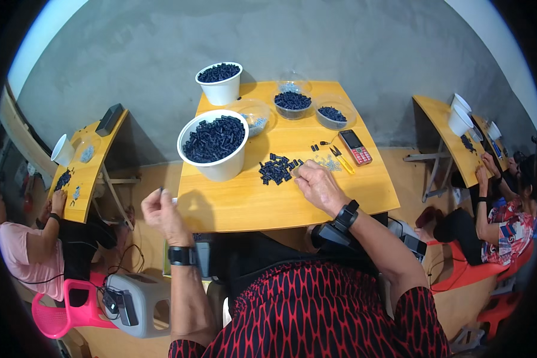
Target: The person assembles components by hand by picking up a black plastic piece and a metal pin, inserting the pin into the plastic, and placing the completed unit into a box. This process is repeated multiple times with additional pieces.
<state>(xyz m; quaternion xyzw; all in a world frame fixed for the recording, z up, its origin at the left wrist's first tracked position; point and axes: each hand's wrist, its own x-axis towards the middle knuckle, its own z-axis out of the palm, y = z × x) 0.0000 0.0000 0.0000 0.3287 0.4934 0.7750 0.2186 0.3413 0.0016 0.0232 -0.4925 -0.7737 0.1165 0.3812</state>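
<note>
Left hand: [164, 218] off the table's [262, 209] near left corner, thumb and fingers pinched together; a small dark bit [161, 190] shows at the tips, too small to identify.
Right hand: [322, 188] over the table, fingers curled in against the thumb with little or no gap; I cannot tell what, if anything, they hold.
Black pile: [277, 170] short tube pieces on the table, just left of the right fingertips; the right hand is nearer. From the left hand, the pile lies farther up the table and to the right, well apart.
Long axes: the pieces point in mixed directions, with no shared line.
Silver bits: [328, 162] a loose scatter just beyond the right hand.
Snips: [343, 161] yellow-handled, between the silver bits and the red phone [359, 154].
Buckets: 2 white, heaped with black pieces; the front bucket [224, 172] stands left of the pile, the back bucket [221, 94] beyond it.
</note>
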